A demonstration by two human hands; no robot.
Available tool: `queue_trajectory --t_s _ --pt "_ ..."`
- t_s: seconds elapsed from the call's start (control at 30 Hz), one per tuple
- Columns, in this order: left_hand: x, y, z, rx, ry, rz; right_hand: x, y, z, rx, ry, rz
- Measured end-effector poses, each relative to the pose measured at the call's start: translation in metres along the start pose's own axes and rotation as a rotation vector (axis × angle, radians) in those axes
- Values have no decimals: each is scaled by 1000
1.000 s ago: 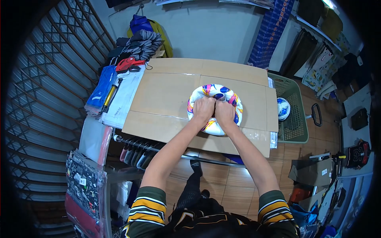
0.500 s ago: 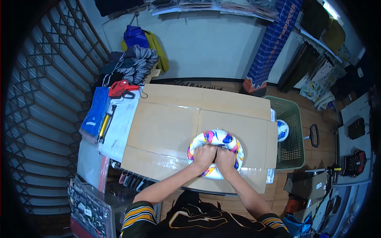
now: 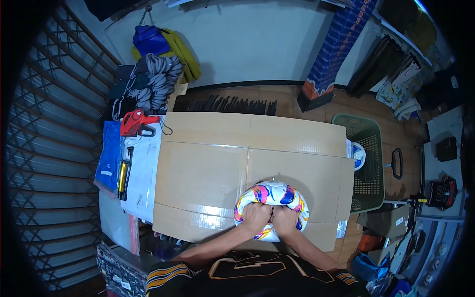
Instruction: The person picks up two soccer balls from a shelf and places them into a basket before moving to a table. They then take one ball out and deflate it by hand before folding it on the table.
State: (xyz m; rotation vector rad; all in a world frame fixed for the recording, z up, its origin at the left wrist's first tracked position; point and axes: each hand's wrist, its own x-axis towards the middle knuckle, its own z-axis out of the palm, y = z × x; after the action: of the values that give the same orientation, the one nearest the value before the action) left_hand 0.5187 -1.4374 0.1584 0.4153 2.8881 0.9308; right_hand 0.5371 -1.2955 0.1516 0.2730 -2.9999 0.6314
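A soft white ball [image 3: 271,192] with pink, blue, yellow and orange patches lies near the front edge of the cardboard-covered table, caved in at its middle so that it looks like a thick ring. Closed into a fist, my left hand [image 3: 257,217] presses down in the left half of the hollow. My right hand [image 3: 285,219], also a fist, pushes in right beside it, the two nearly touching. The knuckles and fingertips are hidden down in the dent.
Flattened cardboard [image 3: 203,168] covers the table. On its left lie a red handheld tool [image 3: 132,123], a yellow-and-black hand pump [image 3: 122,175] and a blue plastic-wrapped packet [image 3: 108,153]. A green basket [image 3: 377,173] with a blue-and-white ball [image 3: 359,156] stands at the right.
The camera view has tilted and moved, so the table and ball sit lower in the picture. Both fists stay pressed into the ball, whose rim has bulged slightly wider.
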Motion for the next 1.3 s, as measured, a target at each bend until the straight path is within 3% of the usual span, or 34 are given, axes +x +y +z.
queue_trajectory --t_s 0.3,0.77,1.17,1.3 --pt "2 -4 6 -7 -11 -42 3 -1 -1 -28 -92 46" --pt "7 -2 6 -18 -24 -74 8 2 -1 -7 -37 19" --pt "11 8 -17 -29 -26 33 16 -11 -13 2 72 35" --pt "-3 17 -46 -204 -11 148 12 -16 -23 27 60 40"
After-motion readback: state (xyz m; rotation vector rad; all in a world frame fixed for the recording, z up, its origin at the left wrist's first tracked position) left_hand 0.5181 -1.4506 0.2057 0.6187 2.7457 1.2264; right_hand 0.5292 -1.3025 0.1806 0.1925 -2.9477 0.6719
